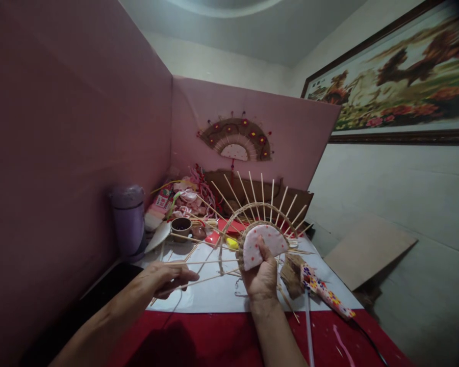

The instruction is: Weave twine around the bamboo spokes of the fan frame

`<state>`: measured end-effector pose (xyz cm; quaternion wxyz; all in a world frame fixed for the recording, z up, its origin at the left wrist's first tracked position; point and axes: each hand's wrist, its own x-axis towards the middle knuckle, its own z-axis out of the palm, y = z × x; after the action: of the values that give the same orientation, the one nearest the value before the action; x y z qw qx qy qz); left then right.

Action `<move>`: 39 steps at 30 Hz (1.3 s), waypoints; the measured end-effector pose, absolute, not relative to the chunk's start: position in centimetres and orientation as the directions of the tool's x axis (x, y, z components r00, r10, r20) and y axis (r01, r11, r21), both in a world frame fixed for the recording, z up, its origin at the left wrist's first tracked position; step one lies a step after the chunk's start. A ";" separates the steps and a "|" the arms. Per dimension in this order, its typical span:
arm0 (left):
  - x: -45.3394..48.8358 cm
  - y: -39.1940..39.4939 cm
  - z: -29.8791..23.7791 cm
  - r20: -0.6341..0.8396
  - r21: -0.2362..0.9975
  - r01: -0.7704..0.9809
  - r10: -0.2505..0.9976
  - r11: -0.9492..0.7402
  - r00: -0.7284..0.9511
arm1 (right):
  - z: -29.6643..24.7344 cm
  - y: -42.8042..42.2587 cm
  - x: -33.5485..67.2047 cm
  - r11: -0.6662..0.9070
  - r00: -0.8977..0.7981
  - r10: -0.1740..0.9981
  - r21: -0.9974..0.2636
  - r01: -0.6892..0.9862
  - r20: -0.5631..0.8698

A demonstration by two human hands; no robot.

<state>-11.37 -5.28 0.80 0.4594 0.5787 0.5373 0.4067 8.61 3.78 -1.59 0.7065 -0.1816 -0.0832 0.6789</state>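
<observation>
My right hand (262, 278) grips a half-made fan by its base, a white half-round pad with red dots (258, 247), with the thumb pressed on the pad's face. Thin wooden sticks (252, 188) spread out from the pad like rays. A braided twine arc (229, 227) crosses the sticks, and its near end hangs by the lower left sticks. My left hand (176, 278) is at the outer ends of those lower sticks, its fingers curled together. One stick passes over its back and another runs beneath its fingers; what it pinches is hidden.
A finished brown fan (239, 140) hangs on the pink board (290, 122). A purple bottle (128, 221), a cup (181, 229) and pink ribbons (191, 196) stand or lie behind. A flower-patterned glue gun (325, 293) with a black cord lies right, beside brown scraps (291, 275).
</observation>
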 end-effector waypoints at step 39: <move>-4.5 -6.4 -2.9 0.832 0.198 0.885 0.550 -0.422 0.077 | -1.0 2.5 7.8 0.191 0.217 0.976 -0.428 -0.883 -0.012</move>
<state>-4.47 -6.42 -2.91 -0.1840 0.7103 0.5050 0.4546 7.83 2.53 -1.00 0.7603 -0.1750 -0.1326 0.6113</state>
